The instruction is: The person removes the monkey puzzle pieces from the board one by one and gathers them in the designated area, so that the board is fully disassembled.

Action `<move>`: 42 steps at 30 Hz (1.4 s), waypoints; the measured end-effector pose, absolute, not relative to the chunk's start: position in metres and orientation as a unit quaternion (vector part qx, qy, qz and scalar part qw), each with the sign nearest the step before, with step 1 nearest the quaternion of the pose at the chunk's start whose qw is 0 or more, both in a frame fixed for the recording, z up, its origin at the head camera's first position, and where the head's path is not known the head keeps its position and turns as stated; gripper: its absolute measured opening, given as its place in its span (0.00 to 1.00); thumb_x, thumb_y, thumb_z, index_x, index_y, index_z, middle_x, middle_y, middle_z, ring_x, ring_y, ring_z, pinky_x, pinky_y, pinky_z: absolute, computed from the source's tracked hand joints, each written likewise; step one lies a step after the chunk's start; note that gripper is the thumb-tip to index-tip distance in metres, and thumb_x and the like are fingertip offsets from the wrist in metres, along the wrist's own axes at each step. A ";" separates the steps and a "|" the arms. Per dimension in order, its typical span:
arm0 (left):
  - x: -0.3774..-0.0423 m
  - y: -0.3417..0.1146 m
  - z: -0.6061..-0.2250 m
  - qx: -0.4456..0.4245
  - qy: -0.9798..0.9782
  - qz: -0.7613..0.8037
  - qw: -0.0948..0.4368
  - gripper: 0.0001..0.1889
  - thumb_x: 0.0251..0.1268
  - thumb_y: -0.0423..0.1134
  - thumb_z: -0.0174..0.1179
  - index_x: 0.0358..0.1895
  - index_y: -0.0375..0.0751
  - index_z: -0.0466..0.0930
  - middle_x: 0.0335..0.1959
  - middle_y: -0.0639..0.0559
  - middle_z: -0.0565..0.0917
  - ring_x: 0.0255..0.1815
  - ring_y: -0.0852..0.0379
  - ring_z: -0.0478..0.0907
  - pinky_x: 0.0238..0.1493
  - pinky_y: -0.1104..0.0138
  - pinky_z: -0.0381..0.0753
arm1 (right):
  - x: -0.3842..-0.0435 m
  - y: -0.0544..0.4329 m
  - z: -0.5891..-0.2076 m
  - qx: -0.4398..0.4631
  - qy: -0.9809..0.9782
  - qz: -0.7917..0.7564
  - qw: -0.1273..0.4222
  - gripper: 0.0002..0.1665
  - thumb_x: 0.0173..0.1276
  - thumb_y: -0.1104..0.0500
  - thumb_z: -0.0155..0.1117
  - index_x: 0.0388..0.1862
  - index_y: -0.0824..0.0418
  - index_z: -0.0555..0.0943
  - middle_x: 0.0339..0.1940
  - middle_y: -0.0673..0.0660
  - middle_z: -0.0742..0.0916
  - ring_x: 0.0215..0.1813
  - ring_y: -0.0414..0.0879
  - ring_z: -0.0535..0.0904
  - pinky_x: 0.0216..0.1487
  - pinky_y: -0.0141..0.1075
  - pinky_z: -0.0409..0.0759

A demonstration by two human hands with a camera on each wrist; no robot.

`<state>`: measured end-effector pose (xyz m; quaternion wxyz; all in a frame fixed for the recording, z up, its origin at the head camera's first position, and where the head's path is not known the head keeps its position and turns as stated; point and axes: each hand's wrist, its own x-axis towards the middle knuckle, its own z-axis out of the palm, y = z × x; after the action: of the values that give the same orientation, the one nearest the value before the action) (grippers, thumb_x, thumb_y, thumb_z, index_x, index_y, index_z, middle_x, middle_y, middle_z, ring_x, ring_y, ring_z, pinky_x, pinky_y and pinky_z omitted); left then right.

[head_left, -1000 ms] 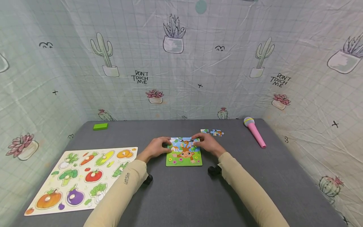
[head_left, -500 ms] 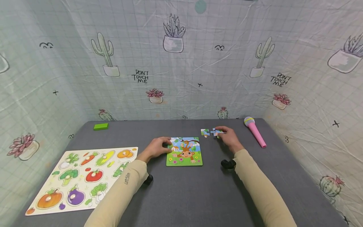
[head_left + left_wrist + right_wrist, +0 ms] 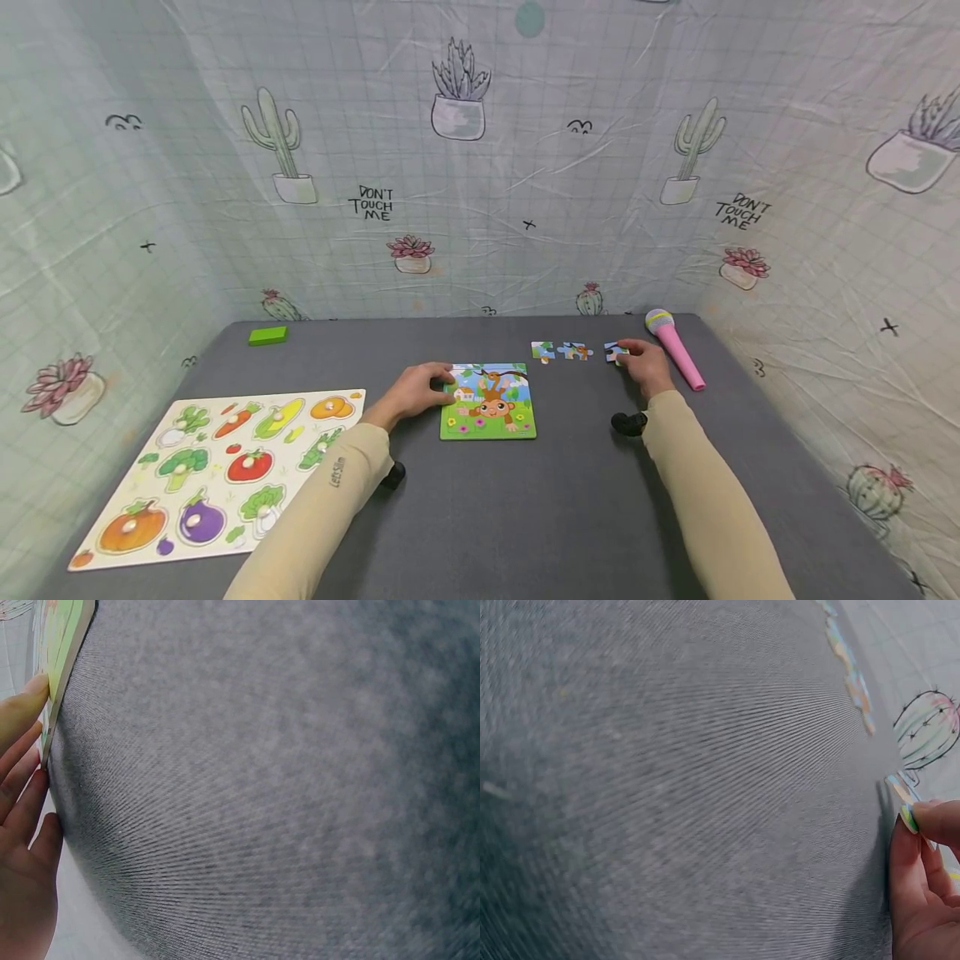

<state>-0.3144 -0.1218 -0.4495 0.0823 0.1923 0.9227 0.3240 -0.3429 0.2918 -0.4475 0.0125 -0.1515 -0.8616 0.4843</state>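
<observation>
A square puzzle board [image 3: 489, 410] with a monkey picture lies mid-table. My left hand [image 3: 408, 393] rests at its left side, with the thumb at the left edge and the fingertips near the top left corner. In the left wrist view, the fingers [image 3: 30, 799] lie fairly straight along the green board's edge [image 3: 70, 630]. To the right, my right hand [image 3: 645, 364] pinches a small blue jigsaw piece [image 3: 612, 351] low over the table, as the right wrist view also shows. Two jigsaw pieces, one green and white [image 3: 542, 351] and one with an orange patch [image 3: 573, 351], lie in a row beside it.
A pink toy microphone [image 3: 678, 354] lies just right of my right hand. On the left is a large vegetable peg board [image 3: 217, 475], partly under my left sleeve. A green block [image 3: 267, 335] sits at the back left. Patterned cloth walls enclose the grey table.
My right hand has left the board's upper right corner and moved right past the two loose pieces, carrying a jigsaw piece to the row's right end. My left hand has stayed put.
</observation>
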 end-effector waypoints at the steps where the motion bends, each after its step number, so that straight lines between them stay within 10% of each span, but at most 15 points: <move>1: -0.314 -0.122 -0.449 0.191 0.923 0.323 0.082 0.16 0.60 0.40 0.69 0.52 0.41 0.84 0.68 0.47 0.73 0.71 0.43 0.64 0.71 0.50 0.63 | -0.343 0.292 -0.448 -0.150 -0.865 0.478 0.013 0.24 0.73 0.64 0.56 0.67 0.68 0.73 0.65 0.69 0.74 0.61 0.59 0.70 0.57 0.48 0.73; 25: -0.312 -0.124 -0.450 0.190 0.924 0.323 0.074 0.16 0.60 0.40 0.69 0.51 0.40 0.84 0.67 0.47 0.74 0.71 0.43 0.65 0.70 0.50 0.63 | -0.348 0.285 -0.461 -0.067 -0.941 0.311 0.113 0.17 0.65 0.65 0.61 0.48 0.76 0.81 0.48 0.72 0.84 0.53 0.66 0.77 0.63 0.55 0.66; 42: -0.314 -0.123 -0.452 0.196 0.921 0.329 0.073 0.16 0.60 0.40 0.69 0.51 0.40 0.84 0.67 0.46 0.74 0.70 0.43 0.65 0.70 0.50 0.64 | -0.343 0.230 -0.434 -0.029 -0.934 0.352 0.043 0.19 0.73 0.61 0.56 0.58 0.70 0.79 0.56 0.70 0.81 0.57 0.63 0.76 0.57 0.54 0.75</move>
<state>-0.3139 -0.1229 -0.4520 0.0729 0.1961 0.9210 0.3285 -0.3430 0.2303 -0.4339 0.0434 -0.0289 -0.9345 0.3522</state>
